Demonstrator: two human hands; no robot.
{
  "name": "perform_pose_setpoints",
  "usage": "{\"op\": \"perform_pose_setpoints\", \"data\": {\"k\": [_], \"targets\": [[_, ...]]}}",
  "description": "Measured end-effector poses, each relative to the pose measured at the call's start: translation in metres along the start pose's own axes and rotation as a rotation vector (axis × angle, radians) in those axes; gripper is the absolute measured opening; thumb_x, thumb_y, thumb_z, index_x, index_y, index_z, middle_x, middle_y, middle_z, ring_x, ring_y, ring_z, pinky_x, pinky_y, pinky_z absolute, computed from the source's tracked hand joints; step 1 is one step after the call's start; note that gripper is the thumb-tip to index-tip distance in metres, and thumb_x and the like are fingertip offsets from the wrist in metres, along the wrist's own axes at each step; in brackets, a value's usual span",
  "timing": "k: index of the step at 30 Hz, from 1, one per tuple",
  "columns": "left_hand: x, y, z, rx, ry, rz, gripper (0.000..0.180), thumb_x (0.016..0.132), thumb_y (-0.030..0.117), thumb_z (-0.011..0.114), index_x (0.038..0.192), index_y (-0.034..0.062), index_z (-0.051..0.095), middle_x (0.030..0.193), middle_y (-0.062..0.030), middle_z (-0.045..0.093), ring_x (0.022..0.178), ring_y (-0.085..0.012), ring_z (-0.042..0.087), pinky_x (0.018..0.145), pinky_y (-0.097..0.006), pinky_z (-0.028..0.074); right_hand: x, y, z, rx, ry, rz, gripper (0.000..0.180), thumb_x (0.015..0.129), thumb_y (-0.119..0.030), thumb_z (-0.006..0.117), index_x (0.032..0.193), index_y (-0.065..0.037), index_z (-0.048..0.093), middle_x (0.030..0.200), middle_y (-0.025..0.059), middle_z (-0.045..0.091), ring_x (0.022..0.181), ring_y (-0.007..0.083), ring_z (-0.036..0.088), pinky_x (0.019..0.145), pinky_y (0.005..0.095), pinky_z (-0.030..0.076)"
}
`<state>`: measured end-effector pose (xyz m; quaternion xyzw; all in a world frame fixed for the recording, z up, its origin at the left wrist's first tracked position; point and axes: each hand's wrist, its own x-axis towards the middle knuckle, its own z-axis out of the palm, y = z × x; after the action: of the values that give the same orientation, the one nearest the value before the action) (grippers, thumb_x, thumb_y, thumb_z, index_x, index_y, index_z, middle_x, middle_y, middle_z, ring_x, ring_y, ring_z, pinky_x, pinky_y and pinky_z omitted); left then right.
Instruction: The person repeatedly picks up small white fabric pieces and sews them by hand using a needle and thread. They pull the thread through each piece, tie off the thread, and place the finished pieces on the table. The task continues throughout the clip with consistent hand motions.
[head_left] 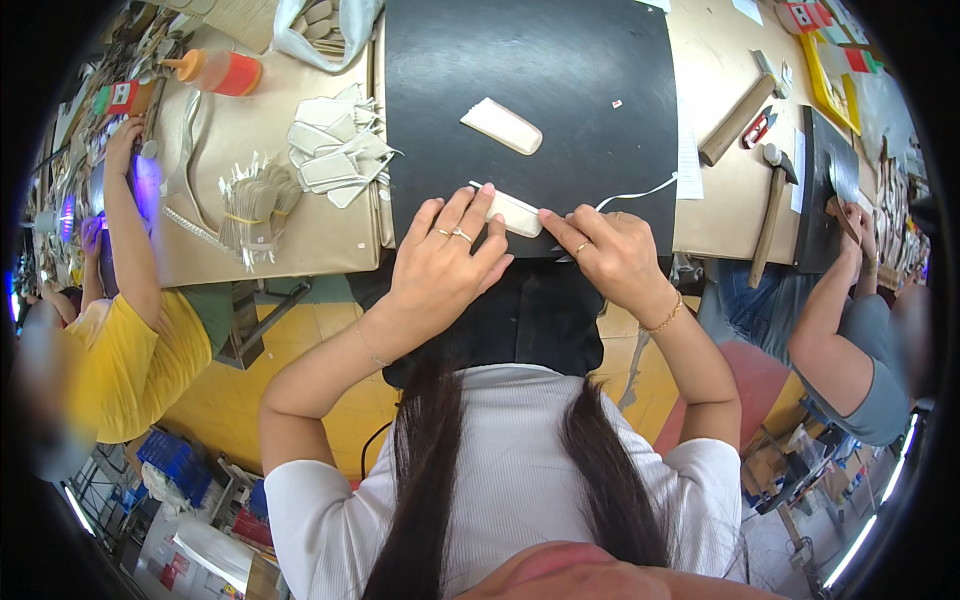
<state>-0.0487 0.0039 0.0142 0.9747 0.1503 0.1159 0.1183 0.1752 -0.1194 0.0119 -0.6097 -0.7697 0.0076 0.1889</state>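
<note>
A cream, leather-like tab (515, 214) lies near the front edge of a black work mat (430, 120). My left hand (450, 245) holds its left end, bent fingers pressing on top. At the tab's right end, my right hand (612, 252) is closed, thumb and index fingertips together at the edge. A thin white strip (645, 191) curves from beside my right fingers toward the mat's right edge. Another cream tab (502, 126), with one rounded end, rests farther off on the mat. My fingers partly cover the nearer tab.
Stacked cream pieces (340, 145) and a banded bundle of beige strips (255, 210) lie left, near an orange-tipped bottle (215, 72). On the right are a hammer (770, 200), a wooden-handled tool (740, 118) and red snips (760, 128). Co-workers sit on both sides.
</note>
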Motion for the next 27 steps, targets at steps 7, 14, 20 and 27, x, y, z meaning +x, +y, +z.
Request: {"op": "perform_pose_setpoints", "data": {"k": [7, 14, 20, 27], "targets": [[0.000, 0.000, 0.000, 0.005, -0.008, 0.004, 0.044, 0.084, 0.027, 0.082, 0.119, 0.0056, 0.068, 0.141, -0.0178, 0.059, 0.129, -0.0329, 0.056, 0.103, -0.048, 0.045, 0.004, -0.006, -0.003, -0.004, -0.032, 0.030, 0.034, 0.080, -0.010, 0.069, 0.114, -0.006, 0.075, 0.085, 0.0019, 0.050, 0.059, 0.0106, 0.059, 0.054, 0.0279, 0.048], [0.008, 0.001, -0.001, 0.164, -0.036, 0.061, 0.045, 0.087, 0.017, 0.072, 0.132, 0.0122, 0.066, 0.117, -0.0109, 0.063, 0.110, -0.0273, 0.058, 0.097, -0.047, 0.039, 0.006, -0.015, -0.013, -0.034, -0.111, 0.152, 0.031, 0.084, -0.011, 0.069, 0.115, -0.009, 0.075, 0.086, 0.0027, 0.052, 0.058, 0.0137, 0.061, 0.053, 0.0296, 0.050], [0.015, 0.009, 0.005, 0.085, -0.055, 0.023, 0.046, 0.088, 0.015, 0.066, 0.134, 0.0133, 0.066, 0.095, -0.0032, 0.058, 0.094, -0.0208, 0.056, 0.089, -0.043, 0.037, -0.005, -0.026, -0.017, 0.082, -0.035, 0.451, 0.030, 0.089, -0.011, 0.077, 0.119, -0.011, 0.075, 0.083, 0.0049, 0.061, 0.062, 0.0233, 0.066, 0.057, 0.0334, 0.052], [0.020, 0.010, 0.004, 0.037, -0.059, 0.009, 0.045, 0.089, 0.016, 0.071, 0.134, 0.0131, 0.066, 0.092, -0.0015, 0.057, 0.087, -0.0197, 0.056, 0.086, -0.043, 0.037, -0.013, -0.034, -0.009, 0.149, 0.011, 0.518, 0.036, 0.085, -0.004, 0.076, 0.121, -0.009, 0.074, 0.087, 0.0043, 0.064, 0.068, 0.0224, 0.068, 0.061, 0.0341, 0.054]]}}
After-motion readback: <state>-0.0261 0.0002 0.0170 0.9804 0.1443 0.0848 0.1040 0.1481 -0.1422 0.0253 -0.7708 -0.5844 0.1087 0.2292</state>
